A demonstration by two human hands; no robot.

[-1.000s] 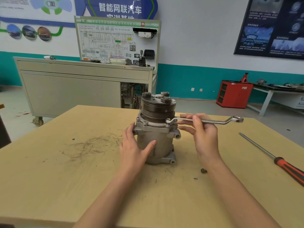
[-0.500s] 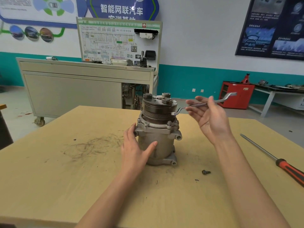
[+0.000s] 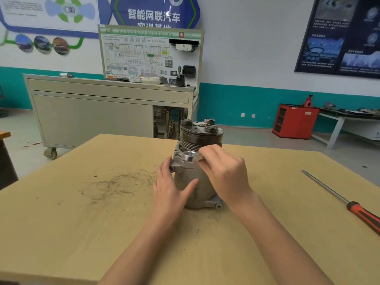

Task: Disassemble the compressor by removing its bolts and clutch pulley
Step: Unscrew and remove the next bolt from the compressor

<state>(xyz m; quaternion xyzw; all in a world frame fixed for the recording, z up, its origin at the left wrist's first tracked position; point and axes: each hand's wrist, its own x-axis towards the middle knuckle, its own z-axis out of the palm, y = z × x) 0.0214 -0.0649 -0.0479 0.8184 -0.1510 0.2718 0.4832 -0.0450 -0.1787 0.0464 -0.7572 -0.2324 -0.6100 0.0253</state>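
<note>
The right hand (image 3: 224, 171) has carried the wrench (image 3: 191, 156) onto a nearer flange bolt (ring end seated). The left hand (image 3: 170, 188) grips the compressor (image 3: 197, 161) at mid-bench; loosening resumes.

A single head-worn wide-angle camera looks forward and down over a wooden table (image 3: 61, 233). It sits close above the forearms, facing the workshop's rear wall (image 3: 246, 48).

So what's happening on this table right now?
A person is taking apart a car compressor that stands upright on a wooden table. The left hand steadies its body, while the right hand holds a wrench with its ring end at the flange just below the clutch pulley, which is still in place. A red-handled screwdriver lies unused at the right.
</note>
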